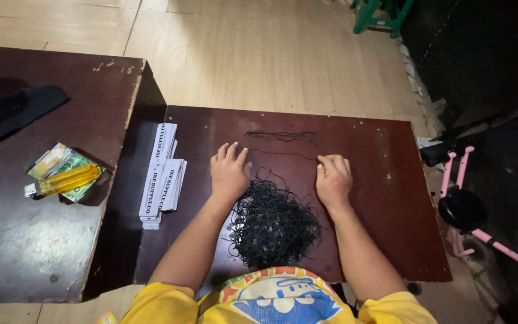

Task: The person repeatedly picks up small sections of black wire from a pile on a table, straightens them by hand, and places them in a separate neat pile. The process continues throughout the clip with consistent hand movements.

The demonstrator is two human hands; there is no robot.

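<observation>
Dim, warm indoor light, brightest on the far floor; right side in deep shadow, edges bowed.

A stack of white printed paper tags [162,176] lies at nine o'clock on the dark brown wooden table [391,198], a yellow plastic lighter [64,180] rests on green packets [55,163] farther toward nine, and a green stool [382,15] stands at one o'clock.

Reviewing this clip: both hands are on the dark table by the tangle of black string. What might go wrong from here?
The black string tangle lies loose between the left hand and right hand; pulling one strand could tighten knots or drag the whole clump. The straightened strands lie unweighted, so a sleeve or hand might sweep them back into the pile. The white card stacks sit near the table edge and could be nudged off.
</observation>
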